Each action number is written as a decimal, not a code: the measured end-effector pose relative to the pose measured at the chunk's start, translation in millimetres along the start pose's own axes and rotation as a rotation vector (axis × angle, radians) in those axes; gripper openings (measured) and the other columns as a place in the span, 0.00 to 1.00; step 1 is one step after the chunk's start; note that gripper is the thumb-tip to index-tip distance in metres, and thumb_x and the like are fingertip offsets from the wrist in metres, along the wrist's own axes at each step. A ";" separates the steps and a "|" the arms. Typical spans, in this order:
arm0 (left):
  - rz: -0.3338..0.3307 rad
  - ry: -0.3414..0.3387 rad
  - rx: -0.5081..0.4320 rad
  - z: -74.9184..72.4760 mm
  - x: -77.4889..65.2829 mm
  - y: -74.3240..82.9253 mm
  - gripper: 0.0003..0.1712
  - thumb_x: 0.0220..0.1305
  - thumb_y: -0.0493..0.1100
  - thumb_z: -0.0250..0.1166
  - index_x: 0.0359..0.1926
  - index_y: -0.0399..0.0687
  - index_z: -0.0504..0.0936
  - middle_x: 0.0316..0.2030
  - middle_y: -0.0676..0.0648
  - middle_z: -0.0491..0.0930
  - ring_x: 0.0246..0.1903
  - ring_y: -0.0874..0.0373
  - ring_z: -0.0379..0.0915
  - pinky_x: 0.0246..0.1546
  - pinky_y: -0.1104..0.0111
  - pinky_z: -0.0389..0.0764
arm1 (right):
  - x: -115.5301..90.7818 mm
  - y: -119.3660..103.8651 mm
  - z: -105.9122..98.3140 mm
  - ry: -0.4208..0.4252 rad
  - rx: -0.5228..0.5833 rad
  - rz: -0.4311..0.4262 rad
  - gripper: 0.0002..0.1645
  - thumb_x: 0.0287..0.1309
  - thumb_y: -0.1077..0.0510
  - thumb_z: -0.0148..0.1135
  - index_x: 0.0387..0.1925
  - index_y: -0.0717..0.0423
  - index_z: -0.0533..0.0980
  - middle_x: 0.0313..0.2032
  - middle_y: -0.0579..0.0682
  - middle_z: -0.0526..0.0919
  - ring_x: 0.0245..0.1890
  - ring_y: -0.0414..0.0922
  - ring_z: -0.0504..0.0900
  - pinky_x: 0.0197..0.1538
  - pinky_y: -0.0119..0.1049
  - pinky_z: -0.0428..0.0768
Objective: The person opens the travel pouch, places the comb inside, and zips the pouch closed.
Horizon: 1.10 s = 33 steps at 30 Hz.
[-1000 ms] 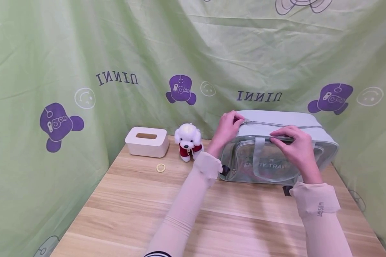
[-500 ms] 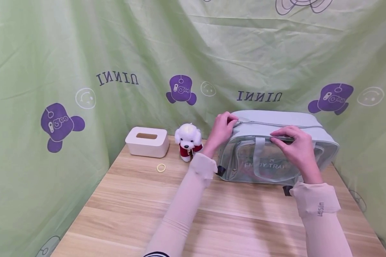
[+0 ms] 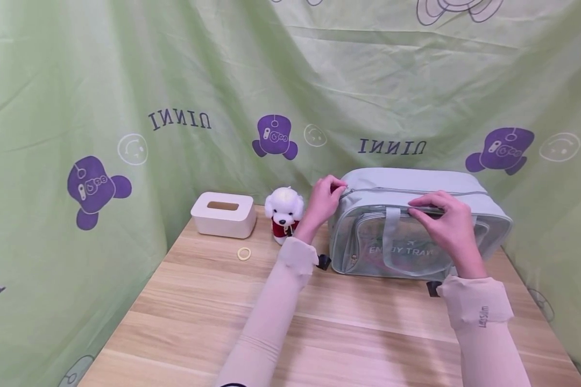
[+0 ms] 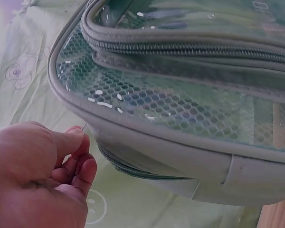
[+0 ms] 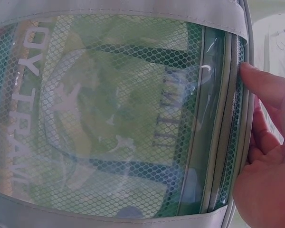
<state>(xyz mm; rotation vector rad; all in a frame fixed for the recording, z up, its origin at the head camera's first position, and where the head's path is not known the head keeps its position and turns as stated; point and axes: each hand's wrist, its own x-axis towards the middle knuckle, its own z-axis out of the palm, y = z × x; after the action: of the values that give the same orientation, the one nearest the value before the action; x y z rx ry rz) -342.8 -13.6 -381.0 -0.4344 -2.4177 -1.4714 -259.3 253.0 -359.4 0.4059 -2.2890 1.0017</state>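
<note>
A pale grey-green travel bag with a see-through front stands at the table's right. My left hand is at the bag's top left corner, thumb and fingers pinching the small zipper pull of the top zipper. Most of the pull is hidden by the fingertips in the left wrist view. My right hand pinches the top front edge of the bag, right of a hanging strap handle. Mesh and white lettering show on the front panel in the right wrist view.
Left of the bag sits a white plush dog in a red top, partly behind my left forearm. Farther left are a white tissue box and a small yellow ring on the wooden table. A green printed curtain surrounds the table.
My left hand has moved left along the bag's top to its left corner with the zipper pull. The right hand keeps its hold on the front edge.
</note>
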 end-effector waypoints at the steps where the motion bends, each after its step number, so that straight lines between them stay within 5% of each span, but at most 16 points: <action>1: -0.004 0.001 -0.006 -0.5 -0.5 -0.6 0.09 0.73 0.37 0.63 0.51 0.41 0.84 0.48 0.42 0.85 0.51 0.50 0.79 0.56 0.65 0.79 | 0.0 0.1 -0.1 0.002 0.003 -0.002 0.09 0.52 0.67 0.78 0.36 0.56 0.89 0.35 0.34 0.84 0.38 0.20 0.75 0.44 0.14 0.69; 19: 0.080 -0.081 -0.086 1.5 3.0 -9.0 0.07 0.72 0.38 0.66 0.48 0.44 0.84 0.39 0.47 0.86 0.37 0.62 0.78 0.43 0.75 0.80 | -0.4 0.5 -1.5 0.005 0.030 -0.008 0.09 0.52 0.68 0.78 0.36 0.56 0.89 0.35 0.26 0.81 0.38 0.21 0.75 0.43 0.14 0.69; 33: 0.022 -0.111 -0.077 -2.2 7.9 -9.0 0.08 0.70 0.40 0.69 0.47 0.42 0.85 0.40 0.45 0.87 0.37 0.61 0.80 0.42 0.77 0.80 | -1.3 2.0 0.1 0.011 0.034 -0.009 0.10 0.51 0.68 0.79 0.36 0.57 0.89 0.36 0.29 0.82 0.40 0.21 0.75 0.46 0.13 0.70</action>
<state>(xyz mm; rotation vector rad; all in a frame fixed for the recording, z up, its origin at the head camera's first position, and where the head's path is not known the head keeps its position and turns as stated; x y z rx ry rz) -353.3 -18.7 -384.3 -0.5720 -2.4379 -1.5745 -259.4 254.3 -361.4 0.4225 -2.2612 1.0368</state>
